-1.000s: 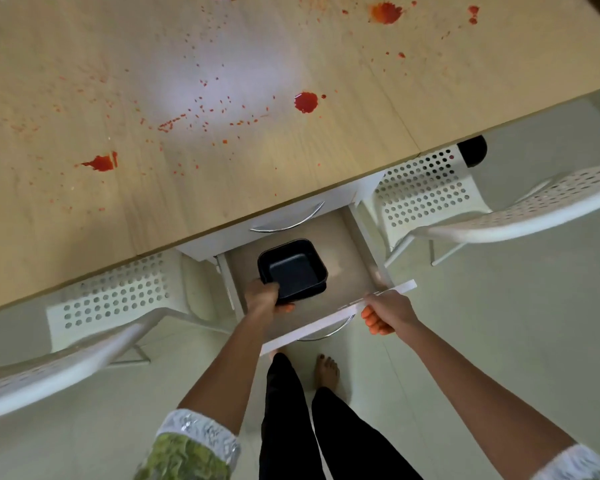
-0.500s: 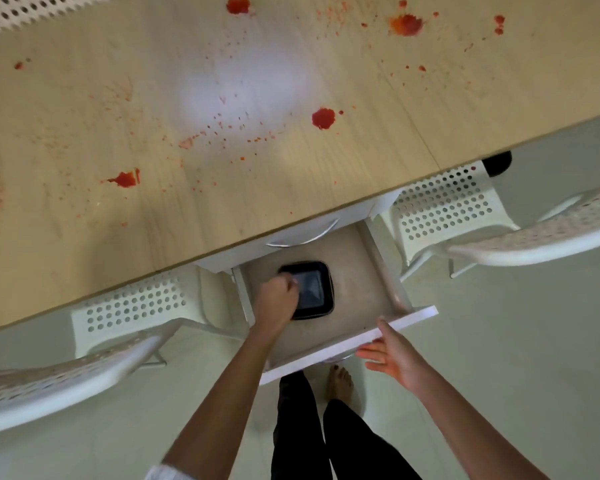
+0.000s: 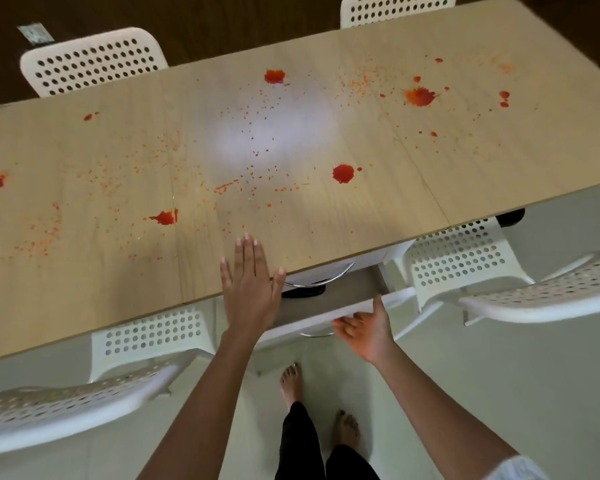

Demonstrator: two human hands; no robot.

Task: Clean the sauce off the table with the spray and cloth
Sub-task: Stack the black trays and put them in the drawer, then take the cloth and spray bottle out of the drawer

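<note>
Head: sauce (image 3: 343, 173) spots along table (image 3: 361, 216) length

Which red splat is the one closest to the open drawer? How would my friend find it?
Start at the long wooden table and find the open drawer under its near edge. Go straight up onto the tabletop from there to the round, dark red blob. It is neat and circular with one tiny drop beside it, unlike the smeared splat further left.

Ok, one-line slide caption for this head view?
Open left hand over the sauce-spattered light wooden table, open right hand at the white drawer front below.
</note>
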